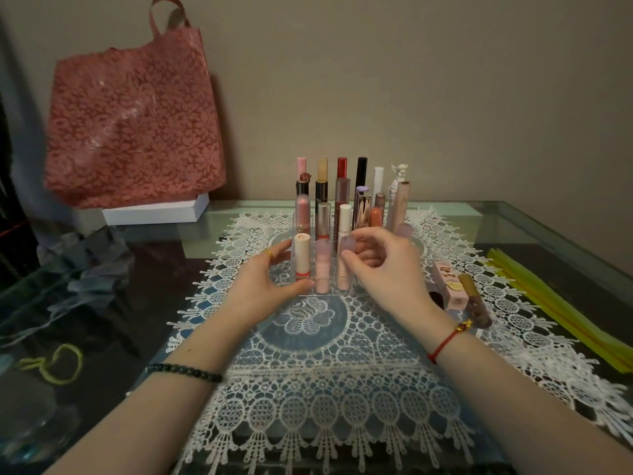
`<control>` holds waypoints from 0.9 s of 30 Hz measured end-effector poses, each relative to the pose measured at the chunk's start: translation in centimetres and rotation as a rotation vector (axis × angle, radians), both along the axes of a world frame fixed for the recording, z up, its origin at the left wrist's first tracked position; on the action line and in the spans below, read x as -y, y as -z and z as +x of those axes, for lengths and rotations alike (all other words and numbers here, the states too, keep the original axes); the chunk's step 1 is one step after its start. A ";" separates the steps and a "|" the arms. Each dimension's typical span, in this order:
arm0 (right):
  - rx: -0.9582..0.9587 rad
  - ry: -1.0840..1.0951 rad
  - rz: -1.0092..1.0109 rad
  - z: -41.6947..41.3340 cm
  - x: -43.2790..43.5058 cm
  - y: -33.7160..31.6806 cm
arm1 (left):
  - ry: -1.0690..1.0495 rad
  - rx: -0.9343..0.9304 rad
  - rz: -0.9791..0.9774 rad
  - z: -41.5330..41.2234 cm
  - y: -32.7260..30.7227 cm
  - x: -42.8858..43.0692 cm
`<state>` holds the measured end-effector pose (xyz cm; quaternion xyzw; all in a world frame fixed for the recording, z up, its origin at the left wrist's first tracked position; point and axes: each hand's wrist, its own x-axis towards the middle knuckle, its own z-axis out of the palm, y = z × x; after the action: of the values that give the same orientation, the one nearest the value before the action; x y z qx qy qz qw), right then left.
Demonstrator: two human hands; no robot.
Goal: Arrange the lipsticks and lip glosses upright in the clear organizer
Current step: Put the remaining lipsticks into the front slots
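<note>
The clear organizer point(310, 293) stands on a white lace mat point(329, 389), with several lipsticks and glosses upright in its rows. In the front row are a cream lipstick point(302, 255), a pink tube point(323, 265) and a pink tube with a mauve cap point(344, 265). My right hand point(383, 269) pinches the mauve-capped tube near its top. My left hand point(265, 286) rests against the organizer's front left corner, thumb on its front edge. To the right, on the mat, lie a pink boxed lip product point(448, 284) and a brown gloss tube point(474, 301).
A red floral bag point(133, 121) stands on a white box point(154, 212) at the back left. Grey crumpled wrap point(89, 265) and a yellow-green cord point(54, 366) lie on the glass table at left. Yellow strips point(561, 310) lie along the right edge.
</note>
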<state>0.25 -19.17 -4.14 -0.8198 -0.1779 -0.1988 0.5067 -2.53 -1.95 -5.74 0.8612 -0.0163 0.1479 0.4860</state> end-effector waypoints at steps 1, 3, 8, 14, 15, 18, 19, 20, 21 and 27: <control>-0.001 0.002 -0.009 0.0 0.0 0.1 | 0.001 0.002 0.012 0.0 0.0 0.0; -0.009 -0.001 -0.027 0.0 0.0 0.1 | -0.001 0.004 0.026 0.1 0.0 -0.1; -0.018 -0.001 -0.056 0.0 0.0 0.1 | 0.001 0.003 0.023 0.1 0.0 -0.1; -0.002 0.004 -0.100 0.0 0.0 0.1 | 0.006 0.007 0.040 0.1 0.0 -0.1; 0.009 0.007 -0.104 -0.1 0.0 0.0 | 0.008 0.010 0.041 0.1 0.0 0.0; 0.053 0.032 -0.068 -0.4 0.3 -1.1 | 0.011 0.012 0.019 0.2 0.1 -0.2; 0.078 0.042 -0.032 -0.5 0.6 -1.7 | 0.015 0.013 0.012 0.2 0.2 -0.3; 0.109 0.055 0.014 -0.6 1.0 -2.5 | 0.018 0.013 0.009 0.2 0.2 -0.3; 0.142 0.074 0.061 -0.6 1.5 -3.3 | 0.020 0.015 0.012 0.2 0.2 -0.3; 0.164 0.197 0.035 0.5 6.2 -5.8 | 0.014 0.012 0.011 0.5 0.4 -0.3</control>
<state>0.79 -25.36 1.61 -0.8052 -0.1341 -0.3171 0.4828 -2.08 -1.60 -6.14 0.8628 -0.0261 0.1498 0.4822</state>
